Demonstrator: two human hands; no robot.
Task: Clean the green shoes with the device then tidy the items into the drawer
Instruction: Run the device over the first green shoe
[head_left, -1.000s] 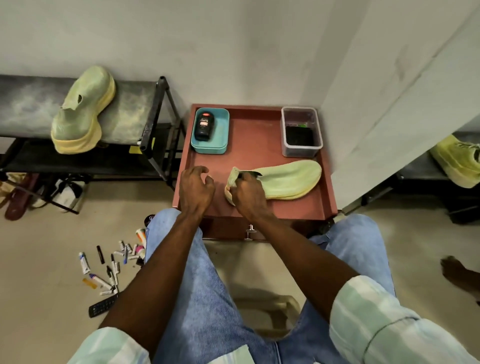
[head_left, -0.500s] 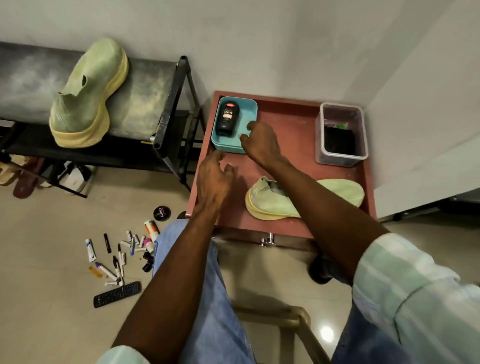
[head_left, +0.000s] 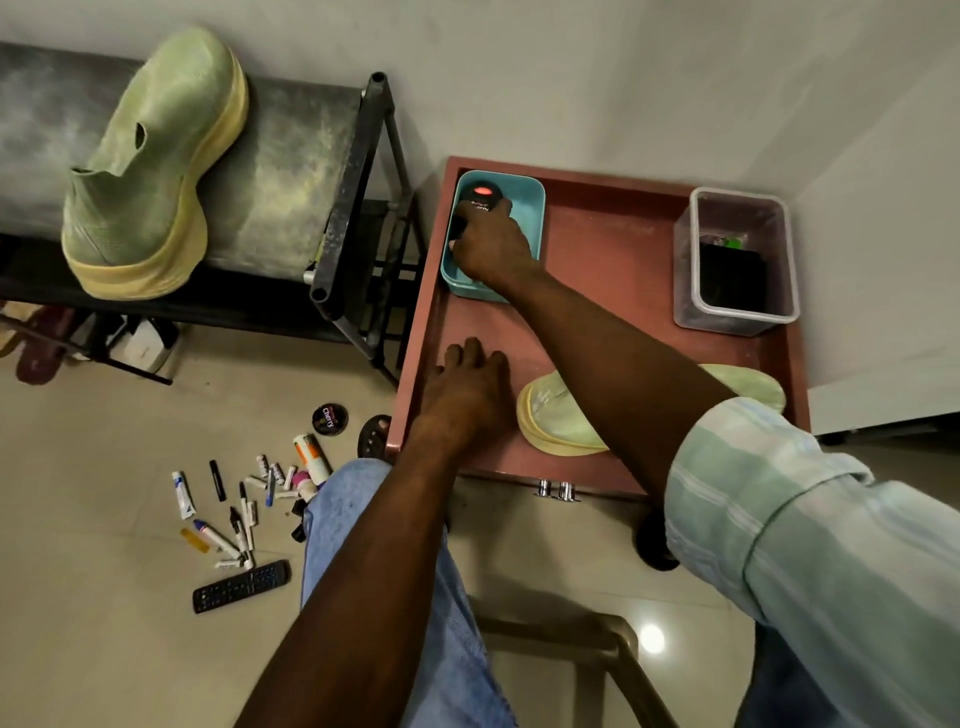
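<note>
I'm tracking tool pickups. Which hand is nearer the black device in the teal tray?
Right. The right hand grips the black device inside the teal tray. The left hand lies flat on the drawer's floor, nearer the person, beside the green insole.

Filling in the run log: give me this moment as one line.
right hand: grips black device in blue tray | left hand: flat on drawer | green insole: in drawer

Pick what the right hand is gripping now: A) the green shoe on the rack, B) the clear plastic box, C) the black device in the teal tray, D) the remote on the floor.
C: the right hand curls its fingers round the black device inside the teal tray.
</note>
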